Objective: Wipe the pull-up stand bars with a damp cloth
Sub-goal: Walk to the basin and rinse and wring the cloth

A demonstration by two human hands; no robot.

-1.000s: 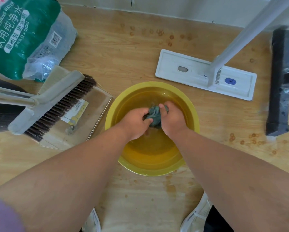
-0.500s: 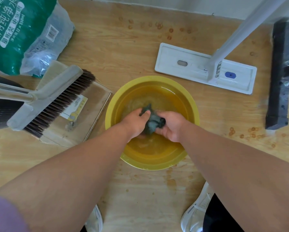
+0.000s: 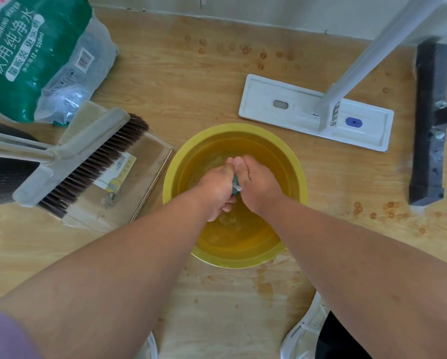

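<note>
Together both hands (image 3: 239, 183) squeeze the cloth (image 3: 235, 186) over the yellow basin (image 3: 299, 187).

Bright, even daylight; soft shadows, wide-angle bending at the edges.

Broom (image 3: 69, 161), dustpan (image 3: 129, 193), flat mop (image 3: 315, 112) — wooden floor (image 3: 178, 86).

Wooden floor (image 3: 191, 81): yellow basin (image 3: 299, 182), flat mop (image 3: 313, 112), dustpan (image 3: 129, 190), green water pack (image 3: 35, 53), black bar (image 3: 428, 120).
</note>
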